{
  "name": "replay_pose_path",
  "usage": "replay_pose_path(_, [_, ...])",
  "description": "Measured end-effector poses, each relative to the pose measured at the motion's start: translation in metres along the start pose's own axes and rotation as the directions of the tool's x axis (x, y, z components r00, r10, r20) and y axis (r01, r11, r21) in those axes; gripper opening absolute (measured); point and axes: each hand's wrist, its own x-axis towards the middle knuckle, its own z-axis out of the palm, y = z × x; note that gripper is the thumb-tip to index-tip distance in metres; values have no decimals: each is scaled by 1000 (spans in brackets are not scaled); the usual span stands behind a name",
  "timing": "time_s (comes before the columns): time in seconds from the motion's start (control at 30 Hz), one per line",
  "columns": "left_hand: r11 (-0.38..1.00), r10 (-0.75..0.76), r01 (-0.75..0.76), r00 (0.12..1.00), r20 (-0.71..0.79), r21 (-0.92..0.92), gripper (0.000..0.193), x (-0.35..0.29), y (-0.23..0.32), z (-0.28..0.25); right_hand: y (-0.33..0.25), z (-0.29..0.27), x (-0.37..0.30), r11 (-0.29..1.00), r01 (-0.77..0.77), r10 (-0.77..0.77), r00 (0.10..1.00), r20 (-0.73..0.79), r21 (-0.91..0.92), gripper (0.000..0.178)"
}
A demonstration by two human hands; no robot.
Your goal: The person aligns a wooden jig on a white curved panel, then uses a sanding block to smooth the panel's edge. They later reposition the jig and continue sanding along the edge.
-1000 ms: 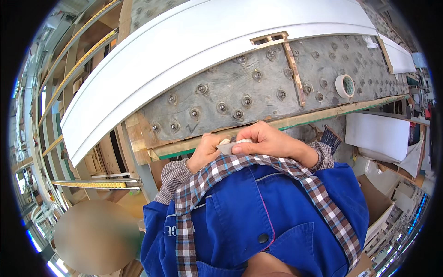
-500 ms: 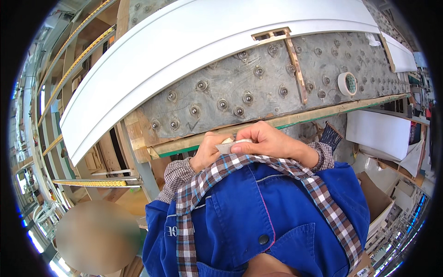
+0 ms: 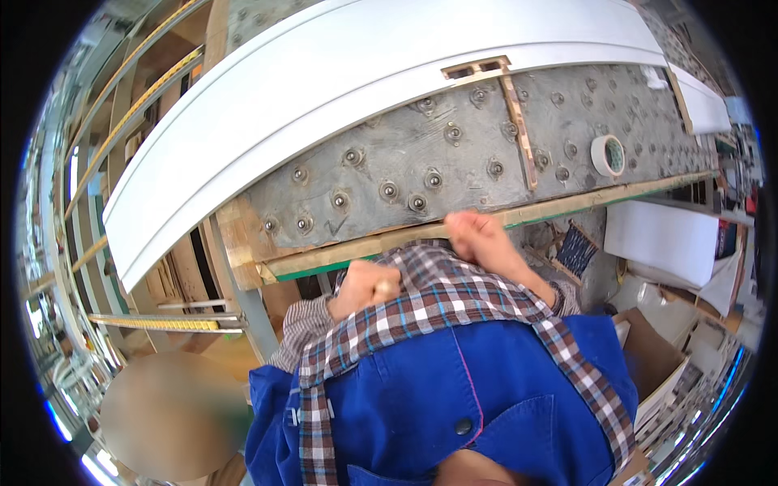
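Observation:
My left hand [image 3: 366, 289] is closed just above the gathered plaid apron [image 3: 438, 300], with a small pale bit showing at its fingers; its kind is not clear. Farther right, my right hand [image 3: 485, 241] is held up by the table's front edge, fingers curled together and slightly smeared. Whatever it may hold is hidden. Beyond both hands lies a metal-topped table [image 3: 365, 223] studded with ball rollers. A long white grooved panel [image 3: 324, 81] rests across its far side.
A tape roll [image 3: 608, 155] stands on the table at right. A narrow wooden strip [image 3: 519, 130] runs from the panel's notched wooden piece [image 3: 476, 67]. Racks with yellow roller rails [image 3: 154, 322] stand at left. An opened cardboard box [image 3: 652, 348] is at lower right.
My hands have parted: the left has dropped toward the apron, the right has moved slightly up and right. The small flat greyish piece between them is no longer visible.

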Motion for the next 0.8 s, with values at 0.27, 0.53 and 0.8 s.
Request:
replay_pose_path(0.27, [972, -157, 148, 987, -34, -183, 13, 25, -11, -5, -51, 25, -3, 943, 122, 73, 830, 552, -308, 26])
replay_pose_path(0.53, [971, -110, 121, 992, 64, -204, 25, 24, -9, -6, -48, 30, -2, 902, 188, 52, 845, 532, -387, 30])
replay_pose_path(0.8, [967, -172, 169, 985, 0, -193, 24, 18, -11, 1, -48, 31, 0, 917, 151, 91, 823, 560, -370, 29])
